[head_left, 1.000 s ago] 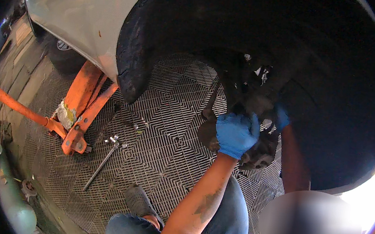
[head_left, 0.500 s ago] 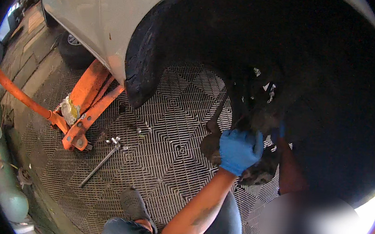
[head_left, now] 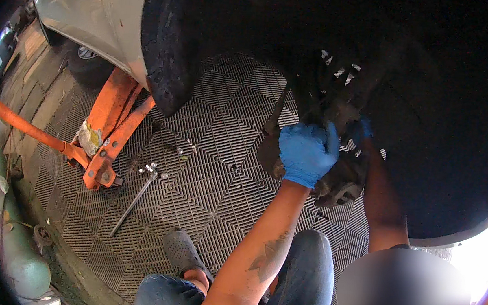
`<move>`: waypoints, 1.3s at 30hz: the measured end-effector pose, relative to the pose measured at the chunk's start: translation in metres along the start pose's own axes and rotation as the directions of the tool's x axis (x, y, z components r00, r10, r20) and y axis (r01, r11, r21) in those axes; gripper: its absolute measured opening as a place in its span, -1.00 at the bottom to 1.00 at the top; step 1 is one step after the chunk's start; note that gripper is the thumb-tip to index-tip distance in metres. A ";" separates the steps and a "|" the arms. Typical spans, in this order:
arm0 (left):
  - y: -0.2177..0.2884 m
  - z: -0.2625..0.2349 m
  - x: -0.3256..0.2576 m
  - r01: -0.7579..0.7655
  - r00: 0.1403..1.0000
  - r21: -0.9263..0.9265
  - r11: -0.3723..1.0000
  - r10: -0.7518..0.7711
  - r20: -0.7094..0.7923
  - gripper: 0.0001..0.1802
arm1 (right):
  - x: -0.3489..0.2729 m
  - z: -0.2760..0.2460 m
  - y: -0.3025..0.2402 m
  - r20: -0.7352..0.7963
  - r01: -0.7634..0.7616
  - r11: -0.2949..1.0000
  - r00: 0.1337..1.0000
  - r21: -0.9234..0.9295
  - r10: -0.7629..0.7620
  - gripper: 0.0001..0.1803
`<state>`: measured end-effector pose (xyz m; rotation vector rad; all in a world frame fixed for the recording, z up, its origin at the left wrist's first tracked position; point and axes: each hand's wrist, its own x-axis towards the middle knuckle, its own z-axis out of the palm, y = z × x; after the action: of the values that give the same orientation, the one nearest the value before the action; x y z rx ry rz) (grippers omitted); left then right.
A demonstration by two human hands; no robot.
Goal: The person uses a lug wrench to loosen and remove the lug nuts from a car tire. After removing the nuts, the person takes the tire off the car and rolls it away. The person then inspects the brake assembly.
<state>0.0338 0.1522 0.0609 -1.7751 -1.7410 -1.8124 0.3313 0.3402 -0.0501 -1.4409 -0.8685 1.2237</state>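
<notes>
Now left hand, blue glove, wraps tight round dirty wheel part, keeping it steady. Right hand mostly hidden behind; grip unclear. Orange jack props car up.

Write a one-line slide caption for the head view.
Both blue-gloved hands, left hand and right hand, grip the wheel hub inside a jacked car's wheel arch.
</notes>
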 end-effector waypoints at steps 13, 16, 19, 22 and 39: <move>-0.007 0.004 -0.002 -0.071 0.997 0.034 0.997 0.072 -0.013 -0.50 | 0.025 0.017 0.019 0.057 -0.002 0.988 0.998 -0.152 0.011 -0.66; -0.010 0.003 -0.003 -0.082 0.996 0.009 0.997 0.082 -0.031 -0.50 | 0.037 0.010 0.031 0.154 0.156 0.950 0.981 -0.269 -0.118 -0.71; 0.012 0.004 0.000 -0.088 0.996 0.025 0.996 0.088 -0.019 -0.57 | 0.060 -0.051 0.030 0.328 0.466 0.778 0.878 -0.423 -0.348 -0.75; 0.006 0.002 0.000 -0.077 0.997 0.043 0.996 0.077 -0.009 -0.57 | 0.064 -0.035 0.039 0.355 0.454 0.761 0.882 -0.463 -0.310 -0.75; -0.002 0.004 -0.001 -0.082 0.996 0.039 0.996 0.083 -0.044 -0.52 | 0.028 -0.006 0.025 0.182 -0.063 0.998 0.981 -0.006 0.063 -0.70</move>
<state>0.0348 0.1553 0.0580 -1.7504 -1.6486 -1.7617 0.3417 0.3599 -0.0810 -1.3813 -0.9520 1.4200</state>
